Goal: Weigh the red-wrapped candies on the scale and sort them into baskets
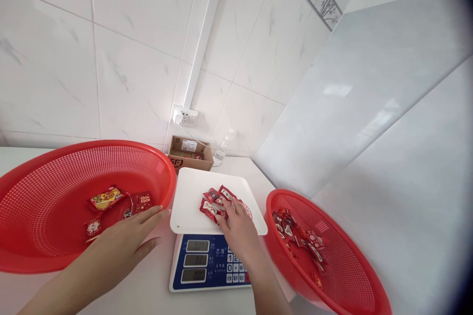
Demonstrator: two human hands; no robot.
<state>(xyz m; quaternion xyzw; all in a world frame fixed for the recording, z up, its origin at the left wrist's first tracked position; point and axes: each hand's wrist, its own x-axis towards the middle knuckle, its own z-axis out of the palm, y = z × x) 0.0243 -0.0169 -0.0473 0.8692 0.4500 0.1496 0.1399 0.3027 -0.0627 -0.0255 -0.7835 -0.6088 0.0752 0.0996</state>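
My right hand (239, 229) rests over a small pile of red snack packets (210, 208) on the white tray (192, 189) of a digital scale (181, 279). Its fingers are spread and touch the packets, partly hiding them and the scale's keypad. Flat and stretched out, my left hand (127, 237) hovers by the near right rim of the left red basket (111, 143), with nothing visible in it. Several larger red packets, one with a yellow front (107, 199), lie inside that basket. The scale's display digits are too faint to read surely.
Right of the scale, a second red basket (356, 266) holds several small red packets (295, 236). Behind the tray stand an open cardboard box (194, 161) and a clear plastic bottle (225, 143). A plug sits in the wall socket (187, 116). Tiled walls border the white table.
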